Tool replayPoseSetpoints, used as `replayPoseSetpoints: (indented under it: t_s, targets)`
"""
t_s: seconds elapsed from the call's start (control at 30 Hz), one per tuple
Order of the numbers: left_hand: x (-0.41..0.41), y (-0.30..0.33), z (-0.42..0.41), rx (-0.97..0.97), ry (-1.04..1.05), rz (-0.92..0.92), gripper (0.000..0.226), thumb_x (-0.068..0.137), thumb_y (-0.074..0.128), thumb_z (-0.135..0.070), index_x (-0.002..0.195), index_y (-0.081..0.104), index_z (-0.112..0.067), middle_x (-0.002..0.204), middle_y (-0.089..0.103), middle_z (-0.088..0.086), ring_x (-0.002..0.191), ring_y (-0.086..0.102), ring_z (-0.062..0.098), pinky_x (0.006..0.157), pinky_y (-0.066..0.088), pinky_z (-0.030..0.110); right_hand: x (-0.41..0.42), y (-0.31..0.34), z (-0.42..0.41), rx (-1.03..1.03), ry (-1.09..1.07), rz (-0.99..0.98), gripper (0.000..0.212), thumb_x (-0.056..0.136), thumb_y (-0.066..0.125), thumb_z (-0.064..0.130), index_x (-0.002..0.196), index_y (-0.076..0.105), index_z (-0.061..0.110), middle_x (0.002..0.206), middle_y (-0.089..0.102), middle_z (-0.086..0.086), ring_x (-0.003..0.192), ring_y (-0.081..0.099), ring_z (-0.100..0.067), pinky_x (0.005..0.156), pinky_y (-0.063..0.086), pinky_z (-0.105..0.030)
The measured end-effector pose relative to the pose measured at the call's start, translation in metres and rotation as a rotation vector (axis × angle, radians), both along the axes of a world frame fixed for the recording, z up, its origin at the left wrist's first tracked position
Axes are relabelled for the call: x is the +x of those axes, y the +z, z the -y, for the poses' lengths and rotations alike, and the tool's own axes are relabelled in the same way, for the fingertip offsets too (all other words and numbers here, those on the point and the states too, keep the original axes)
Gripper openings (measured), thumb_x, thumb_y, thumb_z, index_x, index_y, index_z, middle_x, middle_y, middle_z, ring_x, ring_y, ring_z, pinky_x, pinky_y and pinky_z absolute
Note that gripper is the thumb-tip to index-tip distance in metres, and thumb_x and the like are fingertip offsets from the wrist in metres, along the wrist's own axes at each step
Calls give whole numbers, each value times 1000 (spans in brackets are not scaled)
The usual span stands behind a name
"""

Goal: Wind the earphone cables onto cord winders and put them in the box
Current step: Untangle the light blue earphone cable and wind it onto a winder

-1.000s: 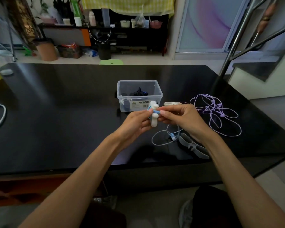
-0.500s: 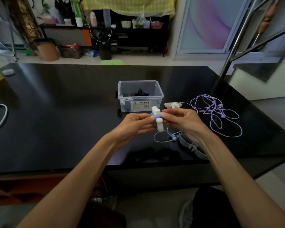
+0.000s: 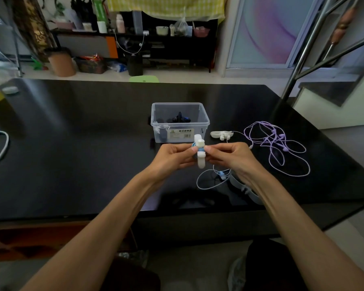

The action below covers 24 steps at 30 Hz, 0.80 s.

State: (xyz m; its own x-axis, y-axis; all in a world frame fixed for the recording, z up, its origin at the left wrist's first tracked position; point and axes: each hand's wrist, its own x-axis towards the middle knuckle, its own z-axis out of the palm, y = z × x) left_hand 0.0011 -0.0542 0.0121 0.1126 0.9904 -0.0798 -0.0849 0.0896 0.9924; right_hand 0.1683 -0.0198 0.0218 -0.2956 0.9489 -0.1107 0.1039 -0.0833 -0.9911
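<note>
**Blue cable on the white winder, held at frame centre**

While our left hand [image 3: 172,158] pinches the white plastic cord winder [image 3: 200,153] from the left, our right hand [image 3: 229,157] pinches it from the right, light blue earphone cable [image 3: 210,181] wrapped round its middle and trailing below onto the glossy black table [image 3: 82,143]. Just above stands the clear plastic box [image 3: 180,122]. At right lies the tangled lilac earphone cable [image 3: 282,148].

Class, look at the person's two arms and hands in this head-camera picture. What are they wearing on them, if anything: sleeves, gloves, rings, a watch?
Both forearms are bare up to the bottom edge of the picture: no sleeves show. The left hand and the right hand wear no gloves, and no watch or bracelet shows at either wrist. No ring shows on the visible fingers. No markings show.
</note>
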Motion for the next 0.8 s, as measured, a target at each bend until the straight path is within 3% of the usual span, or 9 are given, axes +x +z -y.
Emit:
replayPoseSetpoints:
  t_s: [0.13,0.27,0.4,0.47,0.57,0.7,0.8]
  targets:
    - [-2,13,-3,-94,-33,112,30,92,57,-24,116,64,-8,110,70,12,101,68,19,86,55,23,4,11,-1,-167,4,-142,11,82,67,17,89,71,10,79,74,-2,69,69,-6,68,55,-14]
    - [-5,19,-3,-206,-86,166,31,92,54,-32,115,63,-13,105,72,7,91,71,14,75,58,21,10,16,0,-313,103,-147,33,70,69,28,97,70,8,78,71,1,64,66,-5,57,53,-12]
    - [-6,17,-1,-262,-107,206,24,88,58,-31,107,65,-18,102,73,3,89,71,10,69,56,18,6,11,0,-344,76,-138,38,75,69,32,105,67,10,65,64,9,45,44,-1,39,33,-8]
    - [-7,16,-1,-275,-141,265,25,88,58,-29,110,64,-17,108,72,3,97,69,12,75,57,20,3,8,-4,-320,22,-144,34,81,67,30,105,64,7,56,59,10,40,33,-2,38,24,-9]
    - [-5,12,-1,-287,-108,276,23,90,58,-27,110,64,-17,111,71,3,102,67,12,84,55,21,-1,3,-4,-228,-96,-77,45,68,75,36,100,68,5,57,59,7,42,28,-3,38,22,-12]
    - [0,7,-3,-279,6,297,18,89,59,-29,101,68,-18,103,73,-1,96,69,8,81,55,17,-1,5,0,0,-133,138,20,84,68,28,96,71,13,64,57,4,37,43,2,38,29,-9]
    - [0,4,-4,-249,78,288,26,87,62,-31,107,68,-16,108,72,0,99,68,9,82,54,17,-3,8,3,141,-56,309,17,92,58,20,104,70,18,64,55,4,45,44,3,48,33,-14]
